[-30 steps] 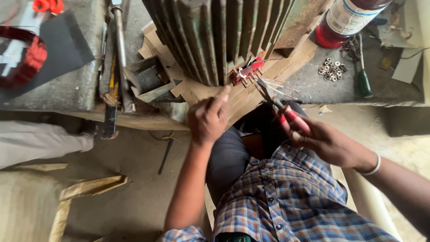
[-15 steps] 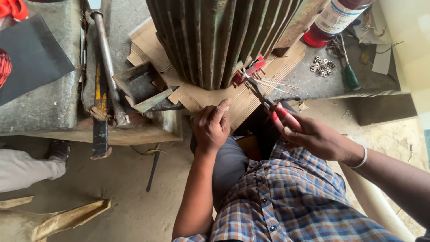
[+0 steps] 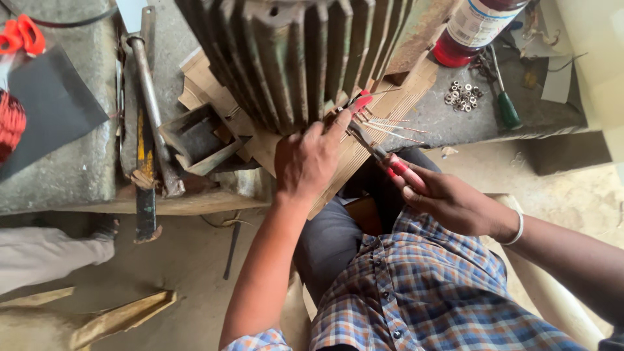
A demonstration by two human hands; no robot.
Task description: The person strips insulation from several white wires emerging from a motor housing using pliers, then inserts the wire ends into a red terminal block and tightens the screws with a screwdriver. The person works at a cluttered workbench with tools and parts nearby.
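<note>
— What is recorded at the hands?

— The right hand [image 3: 455, 201] is seen closed around the red handles of a pair of pliers [image 3: 380, 155]. The plier tips are directed up and left, towards the red-sleeved wire ends [image 3: 361, 102] at the near lower edge of the ribbed motor casing [image 3: 305, 58]. Whether the tips actually pinch a wire cannot be told.

— And the left hand?

— The left hand [image 3: 311, 159] is laid against the casing's near edge, fingers curled, the forefinger stretched out to the wire ends. Contact appears to be made there; a firm hold on anything cannot be confirmed.

— Where are the wires located?

— They are found just right of the left forefinger, between casing and pliers. Thin bare strands [image 3: 396, 130] are fanned out to the right over a sheet of corrugated cardboard [image 3: 364, 156] on the bench.

— What else is noted?

— A red bottle [image 3: 478, 29] stands at the far right, with a heap of small washers [image 3: 463, 96] and a green-handled screwdriver [image 3: 504, 97] near it. A long metal bar [image 3: 151, 107] lies at the left of the casing
</note>
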